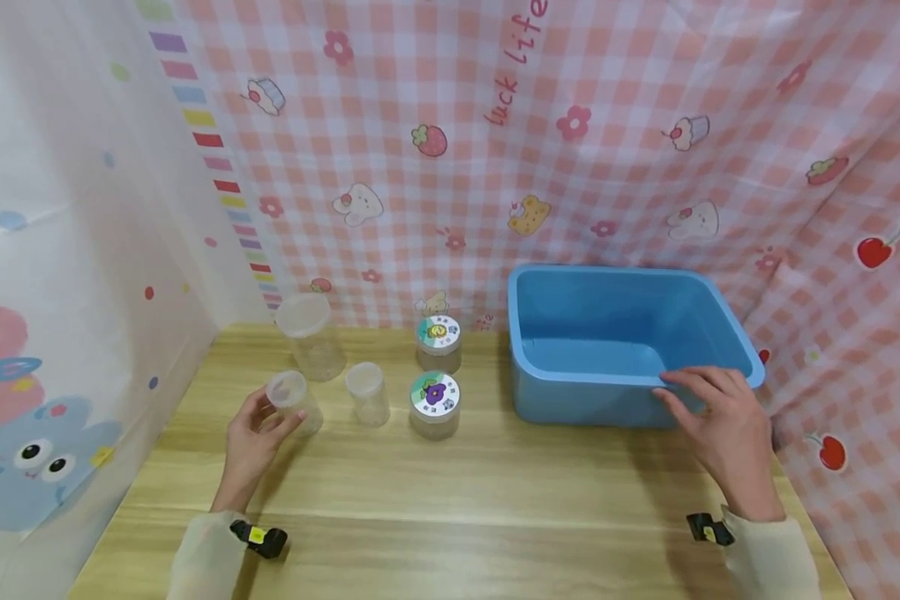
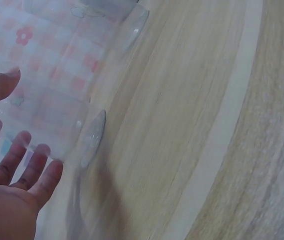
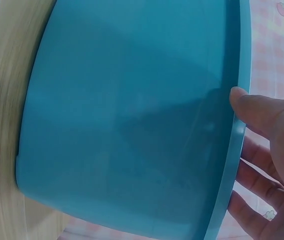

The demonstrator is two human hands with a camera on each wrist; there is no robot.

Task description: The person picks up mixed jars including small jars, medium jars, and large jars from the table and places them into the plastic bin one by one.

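Note:
In the head view my left hand is around a small clear jar with a whitish top, standing on the wooden table. The left wrist view has this jar between the thumb and spread, fairly straight fingers, fingertips right at its side. On the right, my right hand pinches the near rim of a blue plastic bin. Its thumb lies on the outer face of the bin in the right wrist view, and its other fingers reach over the rim to the inside.
Another small clear jar stands to the right of the left hand, and a larger clear jar behind it. Two low jars with printed lids, one a purple-pictured jar and one a yellow-pictured jar, stand mid-table. A checked curtain hangs behind.

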